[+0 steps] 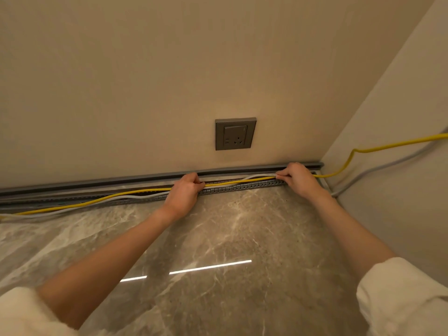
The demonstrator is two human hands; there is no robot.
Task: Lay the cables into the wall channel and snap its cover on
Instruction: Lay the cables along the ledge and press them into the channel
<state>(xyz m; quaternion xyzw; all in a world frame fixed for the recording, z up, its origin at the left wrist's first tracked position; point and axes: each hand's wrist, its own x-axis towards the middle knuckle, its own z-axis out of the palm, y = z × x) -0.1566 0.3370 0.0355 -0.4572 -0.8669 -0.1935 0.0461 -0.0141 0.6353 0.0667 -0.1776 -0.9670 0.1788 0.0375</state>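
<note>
Cables going into the open channel below the wall socket; cover not yet on.

The left hand (185, 191) sits just below-left of the wall socket (235, 133), fingers pinched together on the yellow cable (230, 182) and grey cable (257, 177); the right hand (297, 178), below-right of the socket, pinches the same pair. Between the hands the cables lie along the slotted channel (242, 189) at the foot of the wall; farther left of the socket they spill out onto the floor (218, 238). The laying step looks about half done. Next the pair needs pressing down here, then working leftward; I cannot tell which grey strip is the cover.
</note>
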